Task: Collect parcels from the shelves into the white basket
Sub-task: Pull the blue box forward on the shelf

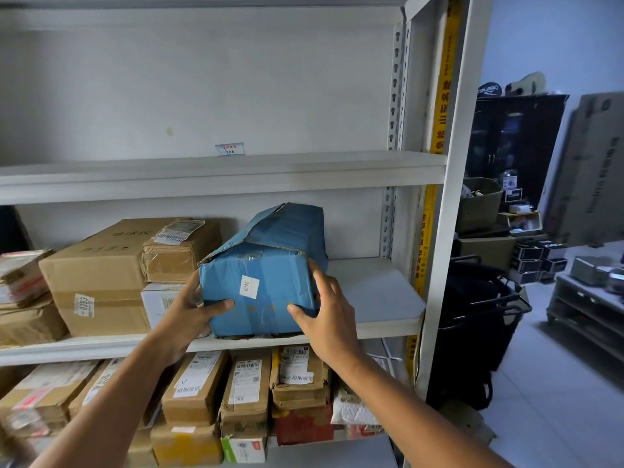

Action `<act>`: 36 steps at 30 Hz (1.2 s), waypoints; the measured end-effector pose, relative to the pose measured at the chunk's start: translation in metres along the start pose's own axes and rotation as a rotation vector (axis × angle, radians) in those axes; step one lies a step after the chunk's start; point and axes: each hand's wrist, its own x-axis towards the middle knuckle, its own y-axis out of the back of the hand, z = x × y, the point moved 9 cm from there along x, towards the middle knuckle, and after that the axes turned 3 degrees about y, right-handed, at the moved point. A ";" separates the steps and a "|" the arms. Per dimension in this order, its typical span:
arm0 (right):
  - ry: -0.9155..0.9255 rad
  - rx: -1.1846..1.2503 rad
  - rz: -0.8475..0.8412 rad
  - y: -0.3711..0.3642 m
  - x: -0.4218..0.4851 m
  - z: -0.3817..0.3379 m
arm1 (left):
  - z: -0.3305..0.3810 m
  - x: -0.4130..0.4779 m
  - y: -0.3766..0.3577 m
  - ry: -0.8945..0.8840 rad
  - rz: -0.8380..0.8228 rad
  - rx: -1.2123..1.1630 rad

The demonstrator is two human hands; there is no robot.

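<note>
A blue cardboard parcel (266,275) with a small white number label stands on the middle shelf (378,292) of a white metal rack. My left hand (194,312) grips its left front corner, thumb across the front face. My right hand (326,312) grips its right front corner, thumb on the front and fingers along the side. The parcel's top flaps are crumpled. No white basket is in view.
Brown cardboard boxes (98,275) fill the left of the middle shelf. Several labelled parcels (246,390) crowd the shelf below. The upper shelf (219,170) holds only a small card. Right of the rack stand a black wire cart (479,315), stacked boxes and a dark cabinet.
</note>
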 end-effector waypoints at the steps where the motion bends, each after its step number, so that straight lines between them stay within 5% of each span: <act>1: 0.001 -0.004 0.003 0.000 0.000 -0.001 | 0.000 0.000 0.000 0.000 -0.002 -0.004; 24: -0.235 0.218 -0.149 0.006 0.027 0.066 | 0.001 0.017 -0.044 -0.104 0.020 0.107; 36: -0.342 0.116 -0.127 0.037 0.029 0.134 | -0.038 0.062 -0.108 -0.111 -0.031 0.156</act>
